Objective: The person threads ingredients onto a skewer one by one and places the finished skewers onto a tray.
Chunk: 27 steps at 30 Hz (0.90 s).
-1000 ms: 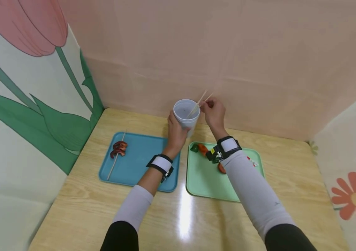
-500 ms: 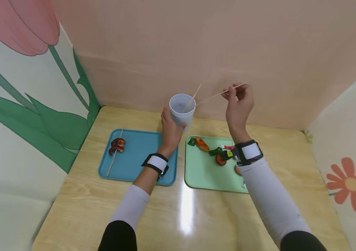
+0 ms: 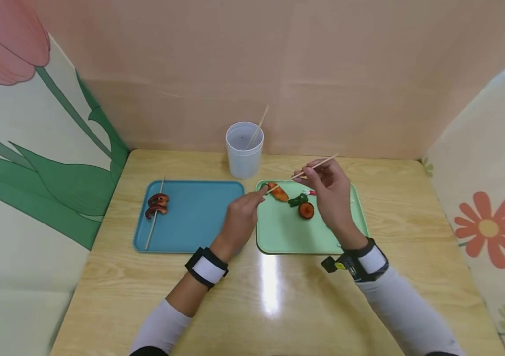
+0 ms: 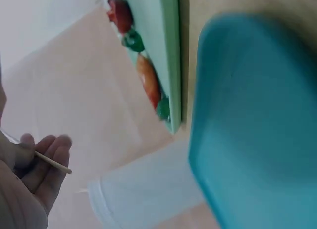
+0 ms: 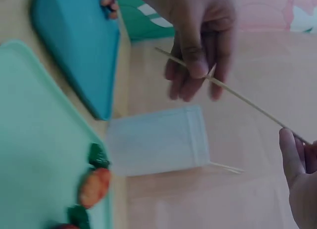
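Note:
Both hands hold one thin wooden skewer (image 3: 327, 159) over the back of the green tray (image 3: 279, 237). My right hand (image 3: 330, 195) pinches it nearer its right end, between thumb and fingers. Near the other end, my left hand (image 3: 241, 215) pinches it too; in the right wrist view the left thumb (image 5: 195, 63) presses on the skewer with fingers behind. Below the hands on the green tray lie an orange piece (image 3: 279, 193), a dark green piece (image 3: 298, 200) and a round reddish-brown piece (image 3: 306, 210). More pieces are partly hidden by my right hand.
A white cup (image 3: 244, 160) with a few skewers (image 3: 259, 123) leaning in it stands at the back, against the wall. The blue tray (image 3: 194, 217) on the left bears a skewer with several reddish-brown pieces (image 3: 157, 205). Walls close the table (image 3: 234, 306) at back and sides.
My right hand has drawn the skewer from the cup and brought it down over the green tray. My left hand has let go of the cup, now standing on the table, and taken the skewer.

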Motion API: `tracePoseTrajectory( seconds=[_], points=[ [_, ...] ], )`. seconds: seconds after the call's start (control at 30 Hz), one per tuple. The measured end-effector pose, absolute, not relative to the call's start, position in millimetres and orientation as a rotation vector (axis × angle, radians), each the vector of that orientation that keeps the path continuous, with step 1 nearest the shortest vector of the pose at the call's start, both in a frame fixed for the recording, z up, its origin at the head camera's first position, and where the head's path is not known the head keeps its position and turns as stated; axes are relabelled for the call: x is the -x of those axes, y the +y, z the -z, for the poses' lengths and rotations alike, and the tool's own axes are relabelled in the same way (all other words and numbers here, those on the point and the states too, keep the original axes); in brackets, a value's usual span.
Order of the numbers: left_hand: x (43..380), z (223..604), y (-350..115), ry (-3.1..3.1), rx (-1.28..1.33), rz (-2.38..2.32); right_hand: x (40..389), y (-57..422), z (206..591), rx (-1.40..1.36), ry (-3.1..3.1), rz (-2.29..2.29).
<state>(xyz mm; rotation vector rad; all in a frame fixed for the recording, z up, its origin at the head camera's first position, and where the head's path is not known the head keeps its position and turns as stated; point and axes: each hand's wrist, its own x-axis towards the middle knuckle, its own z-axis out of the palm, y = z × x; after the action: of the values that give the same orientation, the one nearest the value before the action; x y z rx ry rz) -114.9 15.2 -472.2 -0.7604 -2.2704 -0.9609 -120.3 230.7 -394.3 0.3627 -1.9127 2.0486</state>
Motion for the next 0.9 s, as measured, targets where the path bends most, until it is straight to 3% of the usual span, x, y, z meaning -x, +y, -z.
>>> tracePoseTrajectory(
  seconds=[0.2, 0.33, 0.53, 0.7, 0.9],
  points=[
    [99.9, 483.6, 13.7, -2.377, 0.67, 0.979, 110.6, 240.1, 415.5, -0.294, -2.179, -2.009],
    [91.7, 491.9, 7.3, -2.423, 0.563, 0.975, 110.7, 257.9, 432.7, -0.157, -2.698, -1.508],
    [74.0, 502.2, -5.5, -2.492, 0.435, 1.031, 119.6, 278.7, 476.3, -0.162, -3.155, -0.769],
    [58.1, 514.9, -9.7, -2.551, 0.382, 1.1, 125.4, 283.8, 508.6, -0.141, -3.191, -0.65],
    [50.8, 523.4, -10.5, -2.563, 0.364, 1.069, 127.2, 283.0, 517.3, -0.171, -3.122, -0.657]
  ],
)
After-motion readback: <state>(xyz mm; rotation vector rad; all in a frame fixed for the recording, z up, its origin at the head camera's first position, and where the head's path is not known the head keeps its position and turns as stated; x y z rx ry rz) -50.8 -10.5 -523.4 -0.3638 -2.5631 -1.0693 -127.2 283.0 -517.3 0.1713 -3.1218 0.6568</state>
